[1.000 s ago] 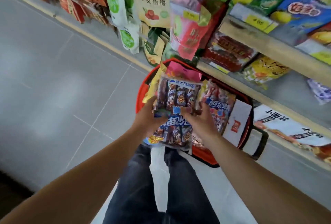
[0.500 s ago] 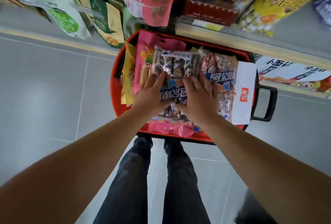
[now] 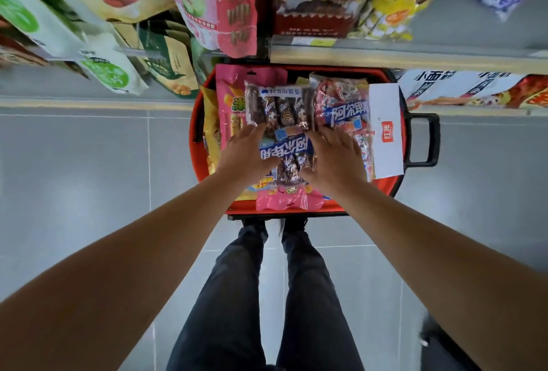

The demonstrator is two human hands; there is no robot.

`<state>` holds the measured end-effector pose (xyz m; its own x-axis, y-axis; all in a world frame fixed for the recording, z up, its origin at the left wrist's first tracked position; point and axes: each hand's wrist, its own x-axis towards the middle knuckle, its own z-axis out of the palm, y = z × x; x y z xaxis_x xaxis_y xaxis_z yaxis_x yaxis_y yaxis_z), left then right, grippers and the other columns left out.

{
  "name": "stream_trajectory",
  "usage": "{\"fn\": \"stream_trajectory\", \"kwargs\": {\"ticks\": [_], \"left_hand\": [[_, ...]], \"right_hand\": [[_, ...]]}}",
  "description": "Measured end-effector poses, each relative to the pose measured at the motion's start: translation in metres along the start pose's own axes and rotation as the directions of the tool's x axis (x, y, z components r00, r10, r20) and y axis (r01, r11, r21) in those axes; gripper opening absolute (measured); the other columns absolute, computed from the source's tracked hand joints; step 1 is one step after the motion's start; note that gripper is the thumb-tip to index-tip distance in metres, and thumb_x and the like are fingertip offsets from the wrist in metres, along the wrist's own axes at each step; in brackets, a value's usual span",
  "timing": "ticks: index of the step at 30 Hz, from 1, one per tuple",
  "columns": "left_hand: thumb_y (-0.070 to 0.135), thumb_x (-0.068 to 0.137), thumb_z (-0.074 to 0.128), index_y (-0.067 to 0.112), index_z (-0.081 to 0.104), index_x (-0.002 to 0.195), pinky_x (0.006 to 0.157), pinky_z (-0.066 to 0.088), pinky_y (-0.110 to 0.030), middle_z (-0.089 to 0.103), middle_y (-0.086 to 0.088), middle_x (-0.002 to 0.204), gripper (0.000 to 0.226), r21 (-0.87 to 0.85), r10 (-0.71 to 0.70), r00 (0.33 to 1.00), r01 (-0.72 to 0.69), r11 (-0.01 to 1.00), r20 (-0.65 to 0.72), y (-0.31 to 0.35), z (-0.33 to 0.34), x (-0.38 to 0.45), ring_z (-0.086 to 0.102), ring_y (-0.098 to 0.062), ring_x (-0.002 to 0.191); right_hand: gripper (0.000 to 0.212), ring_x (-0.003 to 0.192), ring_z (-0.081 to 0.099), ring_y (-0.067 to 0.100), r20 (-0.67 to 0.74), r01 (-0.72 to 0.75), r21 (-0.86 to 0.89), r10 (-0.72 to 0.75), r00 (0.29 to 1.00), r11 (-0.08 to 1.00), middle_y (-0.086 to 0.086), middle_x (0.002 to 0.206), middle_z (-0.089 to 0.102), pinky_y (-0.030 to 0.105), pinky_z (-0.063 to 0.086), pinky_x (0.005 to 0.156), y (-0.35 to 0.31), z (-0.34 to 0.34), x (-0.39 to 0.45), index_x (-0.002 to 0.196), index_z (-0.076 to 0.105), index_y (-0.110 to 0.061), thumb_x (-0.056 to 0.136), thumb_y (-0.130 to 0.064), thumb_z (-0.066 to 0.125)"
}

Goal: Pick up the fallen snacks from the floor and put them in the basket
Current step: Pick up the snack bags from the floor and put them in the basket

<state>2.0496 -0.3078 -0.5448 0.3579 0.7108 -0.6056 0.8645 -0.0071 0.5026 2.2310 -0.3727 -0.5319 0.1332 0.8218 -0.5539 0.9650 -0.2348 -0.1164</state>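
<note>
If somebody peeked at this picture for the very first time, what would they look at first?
Probably the red basket on the grey floor, stuffed with bright snack bags, right in the middle. On top lies a clear candy bag, with the left hand and right hand resting flat on it. After that, the colourful packets hanging on the shelves above the basket.

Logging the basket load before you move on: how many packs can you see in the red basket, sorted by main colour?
Pink packs: 2, tall one, small one
Yellow pack: 1
Brown chocolate packs: 1
Red-and-blue candy pack: 1
White pack: 1
Total visible in the basket: 6
</note>
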Motion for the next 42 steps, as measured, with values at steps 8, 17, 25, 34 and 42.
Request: {"fn": "stream_trajectory", "kwargs": {"ticks": [8, 17, 25, 34, 42], "left_hand": [[0.040, 0.091, 0.063, 0.021, 0.035, 0.150, 0.094, 0.042, -0.029, 0.044, -0.005, 0.151, 0.068, 0.045, 0.120, 0.993, -0.121, 0.992, 0.021, 0.087, -0.038, -0.073, 0.057, -0.027, 0.121], [0.041, 0.088, 0.066, 0.021, 0.036, 0.150, 0.097, 0.049, -0.042, 0.054, -0.011, 0.140, 0.071, 0.083, 0.264, 0.952, -0.279, 0.957, 0.157, 0.210, 0.008, -0.140, 0.059, -0.030, 0.116], [0.037, 0.091, 0.064, 0.017, 0.040, 0.149, 0.107, 0.034, -0.031, 0.045, -0.007, 0.150, 0.066, 0.239, 0.452, 0.867, -0.493, 0.836, 0.209, 0.349, 0.113, -0.202, 0.044, -0.025, 0.136], [0.036, 0.093, 0.062, 0.018, 0.042, 0.147, 0.100, 0.030, -0.025, 0.040, -0.009, 0.152, 0.060, 0.333, 0.625, 0.689, -0.725, 0.603, 0.368, 0.517, 0.225, -0.253, 0.041, -0.023, 0.136], [0.039, 0.090, 0.064, 0.020, 0.040, 0.149, 0.108, 0.032, -0.028, 0.042, -0.004, 0.152, 0.067, 0.302, 0.681, 0.560, -0.828, 0.471, 0.472, 0.667, 0.305, -0.247, 0.041, -0.021, 0.138]], "right_hand": [[0.081, 0.149, 0.021, 0.033, -0.036, -0.131, 0.210, 0.141, 0.989, 0.969, 0.006, 0.160, 0.030, 0.048, 0.024, 0.121, 0.034, -0.055, -0.091, 0.154, 0.030, -0.021, 0.088, -0.054, 0.064], [0.079, 0.144, 0.030, 0.030, -0.114, -0.271, 0.360, 0.330, 0.937, 0.893, 0.006, 0.154, 0.038, 0.042, 0.029, 0.118, 0.129, -0.065, -0.219, 0.152, 0.035, -0.018, 0.086, -0.049, 0.066], [0.078, 0.148, 0.023, 0.028, -0.114, -0.402, 0.515, 0.525, 0.843, 0.757, 0.002, 0.158, 0.031, 0.042, 0.030, 0.119, 0.262, -0.027, -0.355, 0.155, 0.029, -0.021, 0.089, -0.047, 0.063], [0.079, 0.143, 0.030, 0.030, -0.110, -0.515, 0.668, 0.755, 0.647, 0.538, 0.003, 0.156, 0.034, 0.038, 0.033, 0.116, 0.405, -0.010, -0.472, 0.154, 0.031, -0.019, 0.088, -0.048, 0.065], [0.076, 0.137, 0.037, 0.033, -0.094, -0.549, 0.764, 0.901, 0.423, 0.337, 0.007, 0.151, 0.041, 0.037, 0.033, 0.115, 0.532, -0.027, -0.531, 0.149, 0.039, -0.015, 0.087, -0.046, 0.068]]}}
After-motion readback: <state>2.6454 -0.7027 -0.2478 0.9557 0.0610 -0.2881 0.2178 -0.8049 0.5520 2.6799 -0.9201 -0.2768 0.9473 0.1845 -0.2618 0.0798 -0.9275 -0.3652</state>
